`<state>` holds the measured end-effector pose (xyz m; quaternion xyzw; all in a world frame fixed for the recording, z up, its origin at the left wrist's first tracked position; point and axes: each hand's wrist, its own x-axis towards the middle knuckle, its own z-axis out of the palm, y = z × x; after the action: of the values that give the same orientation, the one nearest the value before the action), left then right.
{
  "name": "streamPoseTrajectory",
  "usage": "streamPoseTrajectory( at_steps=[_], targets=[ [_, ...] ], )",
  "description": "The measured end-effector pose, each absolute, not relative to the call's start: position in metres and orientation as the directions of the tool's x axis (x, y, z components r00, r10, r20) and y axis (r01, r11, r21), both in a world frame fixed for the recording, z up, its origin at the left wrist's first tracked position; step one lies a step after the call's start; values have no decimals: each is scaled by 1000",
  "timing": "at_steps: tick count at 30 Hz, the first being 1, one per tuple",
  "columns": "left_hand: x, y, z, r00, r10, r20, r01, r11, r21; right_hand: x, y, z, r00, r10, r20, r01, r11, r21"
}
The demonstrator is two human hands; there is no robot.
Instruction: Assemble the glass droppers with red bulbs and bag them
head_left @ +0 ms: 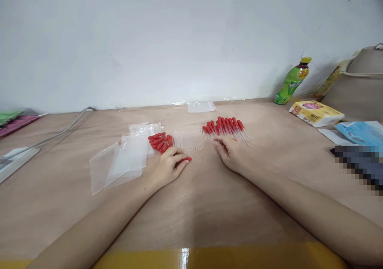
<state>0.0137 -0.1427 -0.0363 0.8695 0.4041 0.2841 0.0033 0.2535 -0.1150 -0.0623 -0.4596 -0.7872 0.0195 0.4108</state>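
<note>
My left hand (172, 167) is closed on a red rubber bulb (187, 159), whose tip sticks out past the fingers. Just behind that hand lies a pile of loose red bulbs (160, 141). A row of clear glass tubes (188, 140) lies between my two hands. In my right hand (229, 151), thumb and fingers pinch a thin clear glass tube (212, 140) that points left. Beyond the right hand lie several droppers (230, 125), glass tubes with red bulbs fitted on their ends.
Clear plastic bags (128, 157) overlap on the left, and another bag (202, 107) lies near the wall. A grey cable (66, 129) runs at far left. On the right are a green bottle (291, 83), a yellow tissue pack (315, 112) and a blue packet (362, 135).
</note>
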Motion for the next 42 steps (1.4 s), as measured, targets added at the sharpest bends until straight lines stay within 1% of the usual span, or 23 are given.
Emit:
streamPoseTrajectory(
  at_steps=[3,7,12,19,24,27,31,34,38,40,42],
  targets=[
    [19,-143,-36,468,739,485,683,-651,332,252,-121,-58,-332,707,625,681,638,-359],
    [24,-142,-36,404,809,427,663,-580,472,249,-128,-56,-420,644,640,626,716,-309],
    [26,-139,-38,391,826,407,618,-563,549,246,-129,-56,-454,622,638,581,749,-317],
    [28,-139,-38,408,826,388,572,-563,597,243,-130,-55,-475,637,607,577,747,-332],
    [29,-138,-43,415,831,369,550,-553,626,243,-128,-58,-485,608,628,546,772,-326],
    [28,-137,-47,399,839,370,526,-540,657,242,-127,-58,-489,601,632,516,783,-346],
    [26,-138,-49,401,836,376,502,-543,673,242,-126,-54,-534,613,582,501,784,-367],
    [25,-139,-48,413,830,374,508,-551,662,243,-124,-51,-572,606,552,516,790,-332],
    [26,-139,-45,455,810,369,538,-580,611,242,-124,-48,-603,572,555,557,801,-220],
    [26,-139,-43,449,814,369,559,-578,594,240,-125,-49,-594,567,571,590,789,-170],
    [26,-139,-39,417,824,383,581,-566,584,237,-125,-51,-574,572,586,614,774,-153]
  ],
)
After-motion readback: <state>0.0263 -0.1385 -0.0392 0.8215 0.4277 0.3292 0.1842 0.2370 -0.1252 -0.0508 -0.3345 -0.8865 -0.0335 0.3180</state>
